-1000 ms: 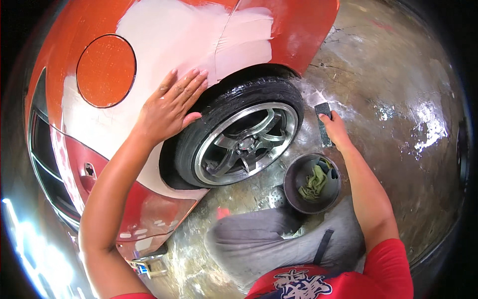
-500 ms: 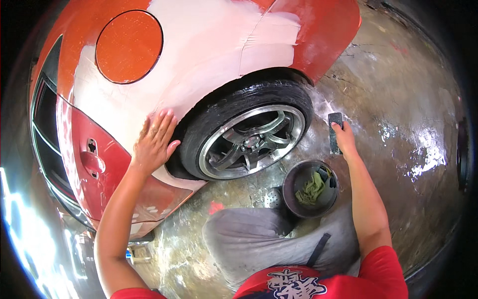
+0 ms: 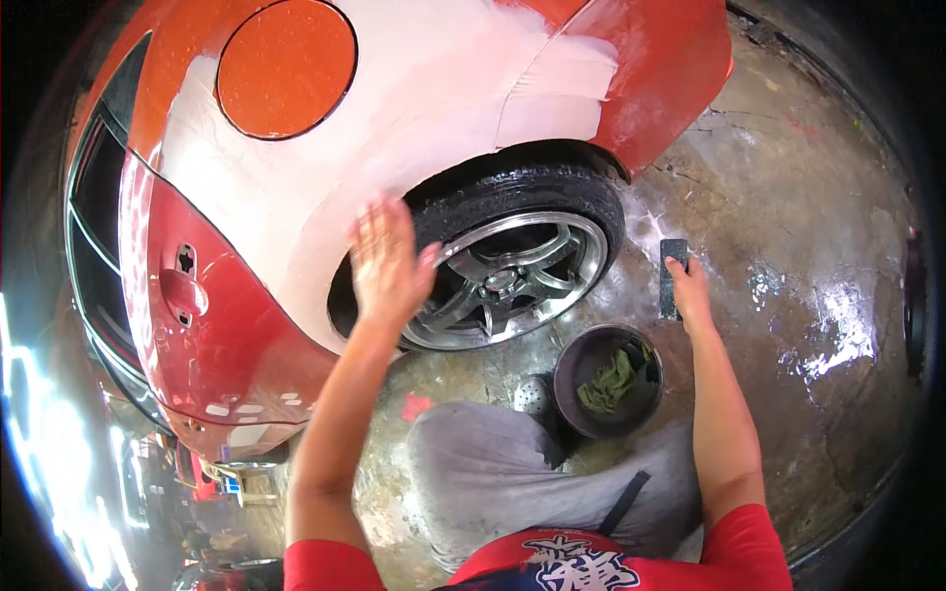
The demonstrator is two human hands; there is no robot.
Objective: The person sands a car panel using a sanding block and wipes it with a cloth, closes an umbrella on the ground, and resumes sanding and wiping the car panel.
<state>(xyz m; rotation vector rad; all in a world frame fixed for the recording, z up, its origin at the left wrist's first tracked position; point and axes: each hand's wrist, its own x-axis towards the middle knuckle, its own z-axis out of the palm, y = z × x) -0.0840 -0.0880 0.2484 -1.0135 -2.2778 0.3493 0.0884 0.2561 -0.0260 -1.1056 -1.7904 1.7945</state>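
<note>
My left hand (image 3: 387, 264), somewhat blurred, is held with its fingers stretched out at the front edge of the wheel arch. I cannot tell whether it touches the car. Behind it lies the car's rear fender (image 3: 394, 108), orange-red with a broad patch of pale, smoothed filler. The wheel (image 3: 505, 283), a black tyre on a silver spoked rim, is partly hidden by this hand. Off to the right, above the floor, my right hand (image 3: 693, 289) grips a dark, flat, rectangular sanding block (image 3: 673, 254), thumb on its face, apart from the car.
A dark round bucket (image 3: 564, 399) with a green cloth (image 3: 608, 382) in it stands between my knees and the wheel. Beside it is a small pale perforated piece (image 3: 532, 396). The concrete floor (image 3: 788, 197) looks wet. A red door with a handle (image 3: 184, 294) is at the left.
My left hand has moved right, off the filler-covered panel to in front of the wheel arch. My right hand has dropped slightly, still holding the sanding block. The whole view has shifted a little.
</note>
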